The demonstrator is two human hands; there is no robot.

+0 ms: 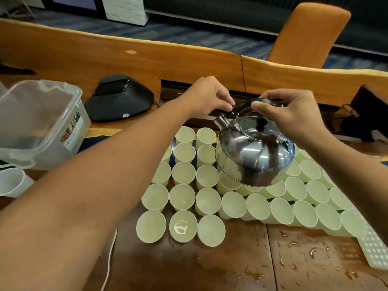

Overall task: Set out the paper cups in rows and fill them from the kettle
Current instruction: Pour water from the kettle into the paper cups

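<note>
Head view: the steel kettle (255,152) hangs in the air over the paper cups (182,196), which stand in tight rows on the wet wooden table (231,267). The right hand (287,114) has its fingers curled over the kettle's handle (252,101); the left hand (207,95) pinches the handle's spout end. The spout (221,121) points towards the far-left cups. Looks like the filling step, rows already laid. The next move probably needs a slow tip, with the spout held over one cup.

The place looks like an office meeting room. A long wooden table (147,59) carries a black conference phone (119,97), an orange upholstered chair (304,34) stands behind, and patterned blue carpet (189,32) covers the floor.
</note>
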